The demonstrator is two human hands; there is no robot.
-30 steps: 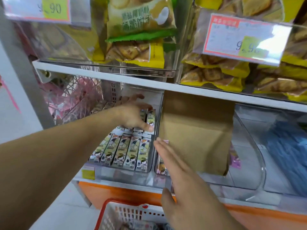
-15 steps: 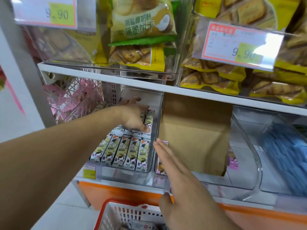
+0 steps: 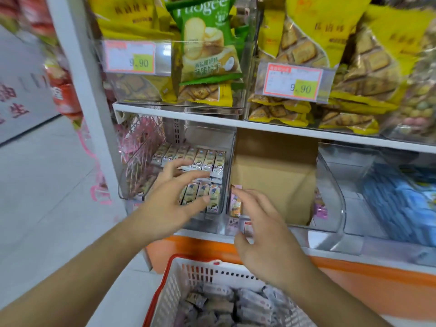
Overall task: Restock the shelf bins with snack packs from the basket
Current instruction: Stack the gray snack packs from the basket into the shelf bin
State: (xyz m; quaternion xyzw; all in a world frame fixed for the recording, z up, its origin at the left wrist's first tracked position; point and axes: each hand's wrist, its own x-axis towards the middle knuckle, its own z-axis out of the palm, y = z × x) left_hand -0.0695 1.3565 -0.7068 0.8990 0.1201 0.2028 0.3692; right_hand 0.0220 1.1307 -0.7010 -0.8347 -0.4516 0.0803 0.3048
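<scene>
Our left hand (image 3: 173, 204) hovers with fingers spread and loosely bent in front of the near left bin (image 3: 132, 182), holding nothing; the fingertips sit just in front of the small snack packs (image 3: 207, 161) that fill it in 2 rows, 1 far and 1 near. Our right hand (image 3: 264, 234) is likewise empty, fingers relaxed and slightly curled, just beside the front lip of the next bin to the right (image 3: 330, 208), near a pink pack (image 3: 236, 201) standing at that bin's left front corner. Behind the pink pack a brown cardboard box (image 3: 273, 178) takes up most of that bin. Near us, below both hands, the white basket with a red rim (image 3: 186, 279) holds a heap of loose packs (image 3: 236, 308).

We judge the risks as follows. The left bin looks almost full, so pushing more packs in could tip the upright rows or spill the near row over the lip. The pink pack stands alone against the clear wall, and a brush from our right fingers could knock it flat or out onto the shelf edge (image 3: 354, 253). The cardboard box leaves little room on the right, so packs dropped there could jam. The basket packs appear mixed, and the blur hides their prints, so we could put the wrong kind in a bin. Further right, a bin of blue packs (image 3: 396, 208) sits well apart from our hands.
</scene>
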